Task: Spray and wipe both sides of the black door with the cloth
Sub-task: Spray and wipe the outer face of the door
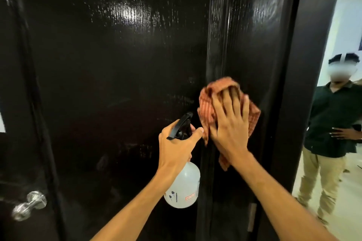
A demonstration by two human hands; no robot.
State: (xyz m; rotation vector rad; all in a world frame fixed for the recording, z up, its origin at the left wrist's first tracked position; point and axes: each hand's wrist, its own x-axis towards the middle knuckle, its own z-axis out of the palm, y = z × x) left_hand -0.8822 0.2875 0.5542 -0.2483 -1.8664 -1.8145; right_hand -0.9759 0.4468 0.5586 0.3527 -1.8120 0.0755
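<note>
Your right hand (228, 121) has the cloth (210, 111) pressed flat on the door (117, 84) by its hinge edge, fingers spread for more wipe coverage, while your left hand (177, 143) grips the bottle (183, 188) alongside, probably ready to spray.

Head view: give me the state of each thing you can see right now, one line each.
Black door: glossy, with wet-looking streaks near the top.
Cloth: bunched, pressed flat against the door.
Right hand: fingers spread over the cloth.
Spray bottle: upright, off the door, nozzle pointing at it.
Left hand: wrapped around the bottle's neck.
Door knob: untouched.
Bystander: standing beyond the door frame.
</note>
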